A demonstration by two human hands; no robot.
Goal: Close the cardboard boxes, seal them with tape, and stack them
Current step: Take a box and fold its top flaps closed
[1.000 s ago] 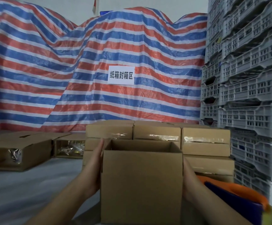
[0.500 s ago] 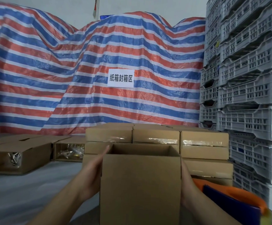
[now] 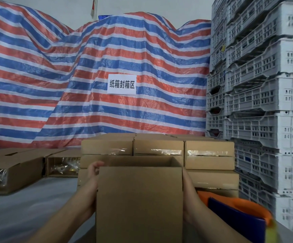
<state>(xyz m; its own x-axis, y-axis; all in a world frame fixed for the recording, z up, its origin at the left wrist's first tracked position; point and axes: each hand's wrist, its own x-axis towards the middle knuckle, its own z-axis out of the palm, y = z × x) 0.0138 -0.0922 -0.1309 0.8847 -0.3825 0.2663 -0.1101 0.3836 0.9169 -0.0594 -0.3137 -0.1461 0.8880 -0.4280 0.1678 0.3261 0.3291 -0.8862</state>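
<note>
The open box (image 3: 139, 202) is standing upright in the near middle of the view, its top flaps not folded over, so the hollow inside is showing along the top edge. The left hand (image 3: 92, 179) is pressing against the box's left side, with its fingertips (image 3: 96, 163) curling over the upper left corner and gripping the rim there. The right hand (image 3: 187, 195) is lying along the box's right side, touching it; most of that hand is hiding behind the cardboard, so I cannot tell whether its fingers are gripping or lying flat. Both forearms are reaching in from the bottom of the view.

Just behind the box, a stack of sealed boxes (image 3: 159, 146) is sitting in rows, clear tape glinting across their front faces. To the left, longer boxes (image 3: 12, 171) are lying on their sides on the grey tabletop (image 3: 19, 213), clear plastic showing in their open ends. An orange and dark blue object (image 3: 236, 214) is poking in at the lower right, just beside the right forearm; what it is cannot be made out.

A red, white and blue striped tarp (image 3: 72, 81) is draping across the background, with a white sign (image 3: 121, 84) fixed to it. Grey plastic crates (image 3: 264, 95) are towering in stacks on the right.
</note>
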